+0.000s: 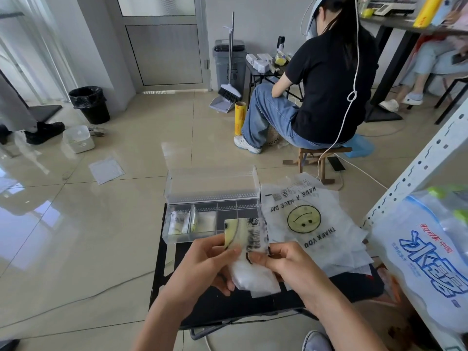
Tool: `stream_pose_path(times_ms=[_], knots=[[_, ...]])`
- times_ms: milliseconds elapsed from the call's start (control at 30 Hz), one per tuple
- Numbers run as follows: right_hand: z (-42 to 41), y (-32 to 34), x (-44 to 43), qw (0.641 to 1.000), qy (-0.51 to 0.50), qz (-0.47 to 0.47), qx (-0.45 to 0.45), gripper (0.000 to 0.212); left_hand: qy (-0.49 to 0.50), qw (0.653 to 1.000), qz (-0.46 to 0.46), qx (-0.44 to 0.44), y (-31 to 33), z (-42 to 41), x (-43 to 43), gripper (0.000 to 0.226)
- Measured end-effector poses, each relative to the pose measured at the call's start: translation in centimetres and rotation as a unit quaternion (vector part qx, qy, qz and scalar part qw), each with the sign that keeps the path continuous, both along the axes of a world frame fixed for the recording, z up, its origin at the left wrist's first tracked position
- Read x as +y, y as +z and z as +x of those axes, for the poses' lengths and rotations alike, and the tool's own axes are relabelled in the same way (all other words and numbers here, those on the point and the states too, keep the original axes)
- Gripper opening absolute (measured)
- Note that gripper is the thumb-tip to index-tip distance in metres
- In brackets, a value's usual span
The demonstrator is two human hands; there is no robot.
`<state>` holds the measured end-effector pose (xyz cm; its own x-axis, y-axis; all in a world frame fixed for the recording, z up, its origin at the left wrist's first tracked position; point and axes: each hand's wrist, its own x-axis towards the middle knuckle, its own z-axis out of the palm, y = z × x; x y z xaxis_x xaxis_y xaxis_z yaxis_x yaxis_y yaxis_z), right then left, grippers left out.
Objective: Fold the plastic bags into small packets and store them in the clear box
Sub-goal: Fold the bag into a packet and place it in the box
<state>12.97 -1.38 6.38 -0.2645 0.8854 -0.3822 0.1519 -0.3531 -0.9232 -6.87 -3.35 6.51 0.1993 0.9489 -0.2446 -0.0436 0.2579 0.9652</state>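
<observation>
Both hands work over a small black bench [240, 307]. The left hand [202, 262] and right hand [286, 262] each pinch a half-folded plastic bag [249, 239], a narrow strip held up between them. Just beyond the left hand is the clear box [192, 238], lid open, with folded packets [178, 221] in its left end. Beyond the right hand lies a flat stack of smiley-face bags [319, 224]. Glossy beige tiled floor [88, 249] all round. Well beyond the hands sits a person [326, 84], back turned, with a black bin [90, 103] far off to the left.
</observation>
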Motion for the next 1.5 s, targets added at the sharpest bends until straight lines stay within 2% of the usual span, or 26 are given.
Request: stream_pose_path(times_ms=[100,267,367,500,600,700,767,833,967,1033,1200,1267,1333,1433,1500], knots=[[0.2,0.0,-0.1,0.998,-0.010,-0.038,0.045,0.024,0.013,0.999,0.036,0.007,0.1,0.2,0.1,0.012],[0.7,-0.2,0.3,0.986,0.010,-0.083,0.142,0.038,0.014,0.998,0.052,0.011,0.5,0.0,0.1,0.027],[0.9,-0.5,0.5,0.986,0.004,-0.070,0.154,0.029,-0.005,0.998,0.068,-0.004,0.7,0.0,0.1,0.015],[0.8,-0.8,0.6,0.975,-0.003,-0.085,0.206,0.035,-0.028,0.995,0.085,-0.038,0.8,0.0,0.1,0.019],[0.7,-0.8,0.7,0.956,-0.028,-0.128,0.264,0.035,-0.040,0.994,0.091,-0.046,0.9,0.0,-0.1,0.013],[0.8,-0.8,0.6,0.944,-0.015,-0.138,0.300,0.039,-0.047,0.994,0.089,-0.036,1.0,-0.1,-0.1,0.024],[0.6,-1.0,0.5,0.944,-0.001,-0.121,0.307,0.045,-0.045,0.994,0.075,-0.063,1.3,0.0,0.0,0.031],[0.3,-1.0,0.5,0.952,-0.001,-0.092,0.291,0.046,-0.038,0.996,0.033,-0.077,1.5,0.5,-0.1,0.042],[0.1,-0.8,0.3,0.980,0.012,-0.011,0.196,0.041,-0.093,0.995,-0.045,0.007,1.5,1.5,-0.6,0.046],[0.3,-0.7,0.3,0.990,0.018,0.014,0.140,0.042,-0.096,0.995,-0.038,0.012,1.2,1.2,-0.4,0.045],[1.1,-0.2,0.6,0.985,0.007,-0.039,0.170,0.034,-0.044,0.998,-0.014,0.030,0.6,0.2,-0.1,0.040],[0.9,-0.3,0.1,0.993,0.067,-0.034,0.088,0.039,-0.036,0.999,0.002,0.033,0.3,0.3,0.0,0.041],[0.1,-0.3,-0.4,0.995,0.098,0.002,0.028,0.044,-0.026,0.999,0.011,0.029,0.4,0.5,0.0,0.041],[-0.2,-0.2,-0.3,0.996,0.052,0.078,0.014,0.037,-0.030,0.999,-0.009,0.032,0.8,0.8,0.0,0.034],[-0.3,-0.5,0.0,0.990,0.032,0.135,-0.031,0.038,-0.035,0.998,-0.031,0.031,0.9,0.7,-0.1,0.025]])
